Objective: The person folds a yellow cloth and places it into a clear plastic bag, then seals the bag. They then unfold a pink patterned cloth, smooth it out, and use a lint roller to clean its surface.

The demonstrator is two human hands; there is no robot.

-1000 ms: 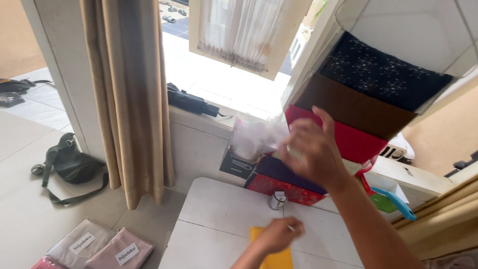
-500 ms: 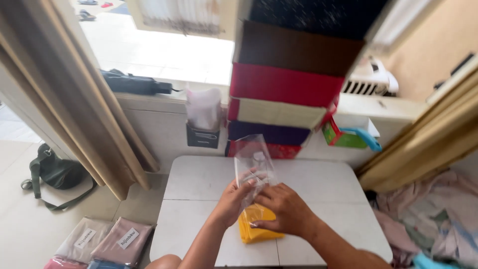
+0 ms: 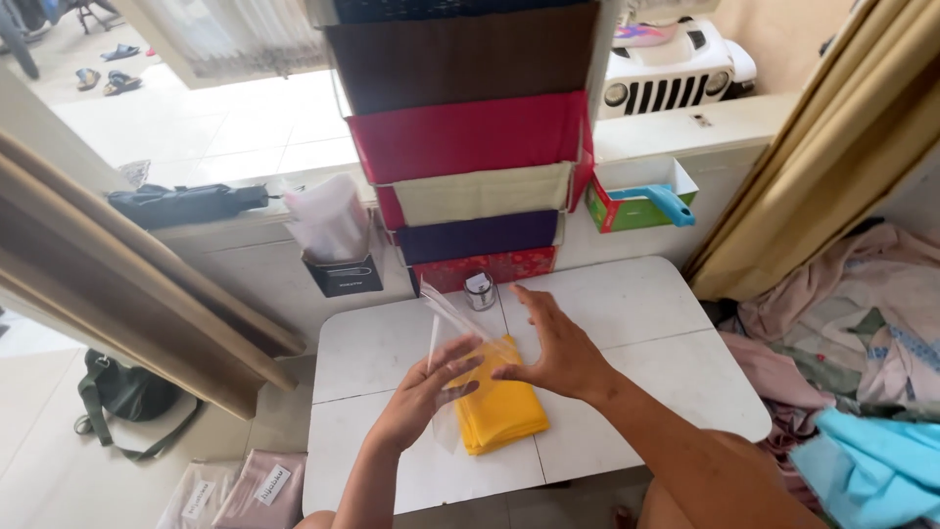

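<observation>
L hand point(image 3: 423, 392) pinching clear bag point(image 3: 452, 338) over near-left of yellow cloth point(image 3: 497, 402) | R hand point(image 3: 554, 348) open, flat, palm on cloth's far-right edge | cloth folded, mid counter point(image 3: 646, 323), long axis near-far, partly under bag | bag mouth sits far-left of cloth; both hands touching, L nearer bag.
</observation>
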